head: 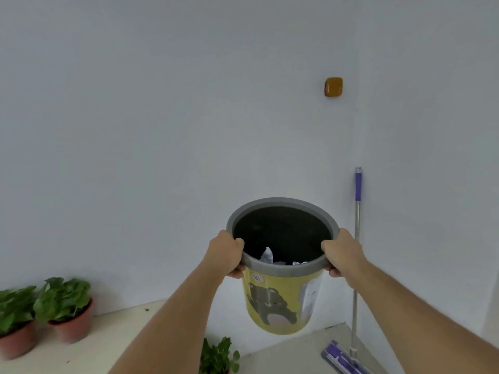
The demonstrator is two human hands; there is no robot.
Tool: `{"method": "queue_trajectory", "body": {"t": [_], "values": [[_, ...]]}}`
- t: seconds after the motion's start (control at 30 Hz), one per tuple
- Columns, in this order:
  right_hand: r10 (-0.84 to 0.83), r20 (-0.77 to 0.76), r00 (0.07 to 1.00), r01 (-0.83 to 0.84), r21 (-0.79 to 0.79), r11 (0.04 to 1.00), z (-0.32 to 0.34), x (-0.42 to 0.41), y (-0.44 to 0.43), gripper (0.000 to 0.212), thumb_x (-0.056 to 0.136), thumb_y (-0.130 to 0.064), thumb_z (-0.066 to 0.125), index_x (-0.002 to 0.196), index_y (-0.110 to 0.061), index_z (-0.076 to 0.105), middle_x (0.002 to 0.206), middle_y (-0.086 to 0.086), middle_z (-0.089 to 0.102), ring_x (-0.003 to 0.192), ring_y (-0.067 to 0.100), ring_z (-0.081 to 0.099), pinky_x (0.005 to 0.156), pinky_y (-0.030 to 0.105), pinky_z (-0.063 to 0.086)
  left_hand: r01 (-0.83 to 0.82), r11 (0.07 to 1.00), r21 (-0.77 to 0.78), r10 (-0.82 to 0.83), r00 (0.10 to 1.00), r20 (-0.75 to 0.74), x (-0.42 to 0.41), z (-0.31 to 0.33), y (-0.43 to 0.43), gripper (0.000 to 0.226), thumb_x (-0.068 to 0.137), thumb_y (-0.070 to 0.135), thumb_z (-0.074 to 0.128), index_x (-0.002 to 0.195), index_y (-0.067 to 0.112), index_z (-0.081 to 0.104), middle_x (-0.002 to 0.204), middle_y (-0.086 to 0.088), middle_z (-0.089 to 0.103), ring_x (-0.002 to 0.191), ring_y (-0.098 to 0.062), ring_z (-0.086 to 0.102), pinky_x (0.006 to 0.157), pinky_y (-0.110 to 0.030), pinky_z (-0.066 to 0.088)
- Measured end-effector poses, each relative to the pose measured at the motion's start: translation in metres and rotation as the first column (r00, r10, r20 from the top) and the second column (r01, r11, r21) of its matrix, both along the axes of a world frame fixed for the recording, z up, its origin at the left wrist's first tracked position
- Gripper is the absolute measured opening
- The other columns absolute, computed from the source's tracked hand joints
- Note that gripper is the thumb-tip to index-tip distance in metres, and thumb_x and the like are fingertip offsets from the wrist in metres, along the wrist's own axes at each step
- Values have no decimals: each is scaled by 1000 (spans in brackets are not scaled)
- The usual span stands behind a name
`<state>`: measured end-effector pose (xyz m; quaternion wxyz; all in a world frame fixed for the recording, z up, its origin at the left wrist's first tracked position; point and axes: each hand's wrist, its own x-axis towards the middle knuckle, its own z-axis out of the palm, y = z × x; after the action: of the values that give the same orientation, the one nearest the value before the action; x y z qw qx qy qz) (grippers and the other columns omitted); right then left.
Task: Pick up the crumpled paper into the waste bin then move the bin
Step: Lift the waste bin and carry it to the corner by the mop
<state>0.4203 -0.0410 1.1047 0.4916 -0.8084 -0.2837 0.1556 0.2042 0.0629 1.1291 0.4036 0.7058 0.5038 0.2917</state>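
Both hands' grip, left hand [226, 252] & right hand [340, 252], clamped on bin [280, 300] rim, held off floor [81, 352] nr white wall [162, 103].

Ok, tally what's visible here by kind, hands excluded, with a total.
Bin: 1
Paper pieces visible in bin: 2
Potted plants: 3
Mop: 1
Yellow wall fixture: 1
Total: 8
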Motion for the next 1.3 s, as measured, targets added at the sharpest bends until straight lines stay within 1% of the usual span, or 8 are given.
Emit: {"method": "queue_trajectory", "body": {"t": [0.13,0.33,0.43,0.6,0.73,0.97,1.13,1.3], "values": [[-10,-5,1000,10,-5,1000,1,23,-8,28,95,-15,55,120,-15,45,95,16,62,68,23,61,49,26,52,37,999,-30,-37,999,13,25,-2,-4,17,102,21,45,115,10,50,83,-13,63,54,-17,61,43,-21,55],[-9,-22,1000,9,-11,1000,-4,69,-6,27,94,-10,53,119,-13,46,100,20,63,69,24,60,47,26,49,49,998,-37,-49,999,2,74,-7,4,17,102,22,46,113,10,53,83,-14,65,53,-17,61,43,-21,55],[-2,-23,1000,2,-4,1000,-6,96,3,28,94,-10,53,120,-14,45,101,21,63,68,25,60,48,27,50,41,999,-30,-41,999,-4,100,-9,12,17,101,22,47,113,11,53,82,-14,66,52,-17,62,48,-24,57],[-11,-20,1000,11,1,1000,-10,133,31,29,94,-14,56,122,-16,46,101,17,62,75,27,63,62,34,58,29,999,-17,-29,1000,-4,137,-15,35,20,101,20,44,117,10,49,85,-15,65,57,-19,62,63,-33,61],[-11,-27,1000,11,-11,1000,-17,155,65,30,95,-15,56,122,-17,45,101,16,61,77,27,64,66,36,60,22,1000,-9,-23,999,-26,159,-23,70,21,101,20,44,119,10,49,86,-14,65,57,-19,63,67,-34,62],[-64,-40,997,63,-37,997,-25,189,141,29,95,-15,56,121,-16,44,97,15,60,74,27,64,63,35,61,57,998,5,-57,996,-69,200,-31,156,22,102,24,44,119,12,50,89,-15,69,57,-18,65,67,-32,63],[-109,-52,993,108,-20,994,-22,215,183,27,95,-13,56,120,-15,45,96,17,61,67,24,61,49,28,51,125,992,16,-124,990,-64,232,-28,212,23,103,23,43,121,11,48,83,-14,68,57,-19,65,69,-34,64],[-131,-41,991,129,-33,991,-28,244,212,29,95,-12,55,121,-14,43,95,17,60,66,24,60,50,28,50,167,986,13,-166,984,-64,263,-32,246,23,103,23,42,122,12,47,84,-13,69,59,-20,66,69,-34,65]]}}
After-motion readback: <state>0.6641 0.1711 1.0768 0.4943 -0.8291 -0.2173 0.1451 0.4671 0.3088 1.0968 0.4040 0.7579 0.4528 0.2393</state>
